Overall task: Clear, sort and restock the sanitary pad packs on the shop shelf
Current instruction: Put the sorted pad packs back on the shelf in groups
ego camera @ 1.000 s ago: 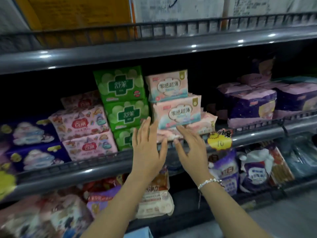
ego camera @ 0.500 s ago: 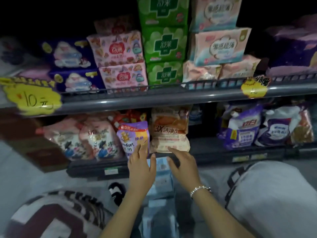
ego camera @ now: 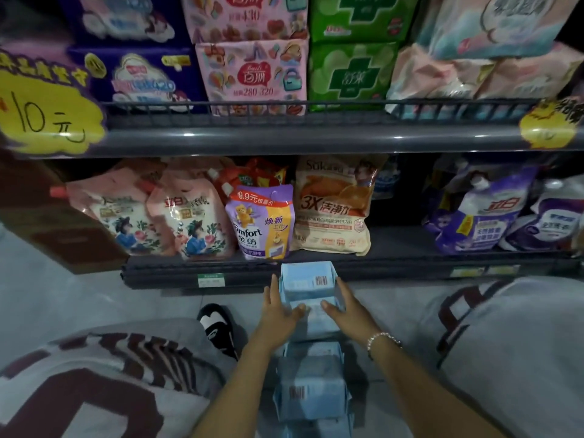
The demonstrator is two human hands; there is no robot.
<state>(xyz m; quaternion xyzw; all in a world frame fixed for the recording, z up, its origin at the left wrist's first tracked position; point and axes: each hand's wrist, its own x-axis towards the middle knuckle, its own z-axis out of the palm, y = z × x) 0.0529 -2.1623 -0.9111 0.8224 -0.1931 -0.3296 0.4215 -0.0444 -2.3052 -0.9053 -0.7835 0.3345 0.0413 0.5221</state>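
A row of light blue pad packs lies on the floor between my knees, below the shelves. My left hand (ego camera: 278,312) and my right hand (ego camera: 346,309) clasp the farthest blue pack (ego camera: 308,281) from both sides, fingers along its flanks and thumbs on its top. More blue packs (ego camera: 311,387) lie nearer to me, partly under my forearms. On the upper shelf (ego camera: 284,137) stand purple packs (ego camera: 142,77), pink packs (ego camera: 252,74), green packs (ego camera: 350,74) and pale pink packs (ego camera: 442,74) behind a wire rail.
The lower shelf (ego camera: 395,245) holds detergent pouches, among them a purple Comfort pouch (ego camera: 260,222) and an orange bag (ego camera: 331,210) just beyond the blue pack. Yellow price tags (ego camera: 41,118) hang on the upper shelf edge. My knees (ego camera: 94,374) and a black shoe (ego camera: 216,327) flank the packs.
My view has dropped from the upper shelf to the floor. Both hands left the pale pink packs, came down and closed in on the farthest blue pack.
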